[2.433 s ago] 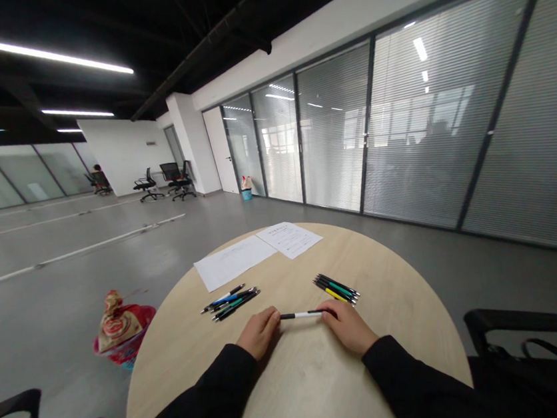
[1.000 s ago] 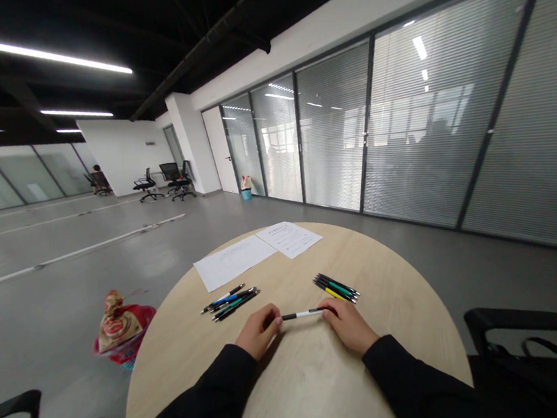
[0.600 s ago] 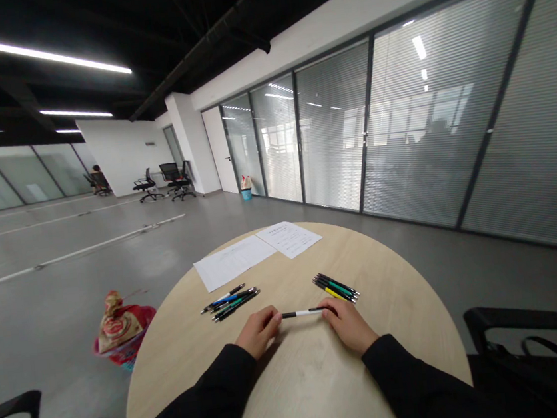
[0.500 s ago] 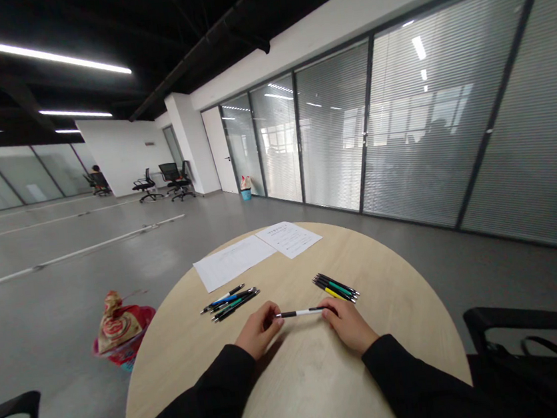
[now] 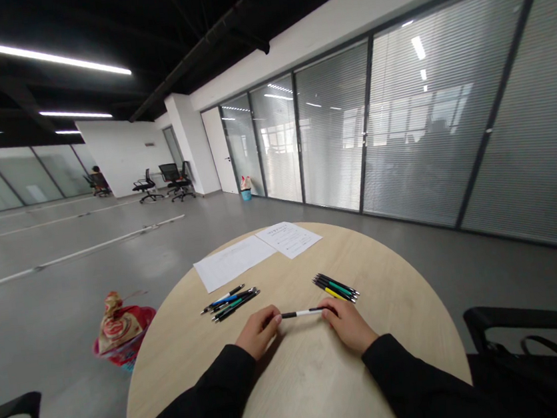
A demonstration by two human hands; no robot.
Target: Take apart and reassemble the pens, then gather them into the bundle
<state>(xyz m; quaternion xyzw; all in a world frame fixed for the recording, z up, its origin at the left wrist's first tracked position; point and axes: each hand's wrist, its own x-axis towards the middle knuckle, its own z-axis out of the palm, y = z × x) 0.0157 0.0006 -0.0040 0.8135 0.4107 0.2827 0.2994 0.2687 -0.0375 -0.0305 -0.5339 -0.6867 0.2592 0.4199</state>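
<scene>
A black and white pen (image 5: 303, 313) lies level between my two hands, just above the round wooden table (image 5: 308, 380). My left hand (image 5: 260, 332) is closed round its dark left end, thumb and fingers pinching it. The other end sits in the closed fingers of my right hand (image 5: 348, 325), which hide its tip. Beyond my left hand rests a loose pile of pens (image 5: 231, 301), with black, blue, green and white parts. A tidier row of pens (image 5: 336, 287), with green and yellow among the black, lies just past my right hand.
Two printed paper sheets (image 5: 237, 261) lie at the table's far side. On the floor to the left stands a basket (image 5: 124, 354) with a tied bag (image 5: 118, 324) in it. Black chairs flank the table, one armrest (image 5: 533, 321) close on the right.
My left fingers shift slightly at the pen's left end, lifting and closing on it again. My right hand keeps its place, and both groups of pens stay as they were.
</scene>
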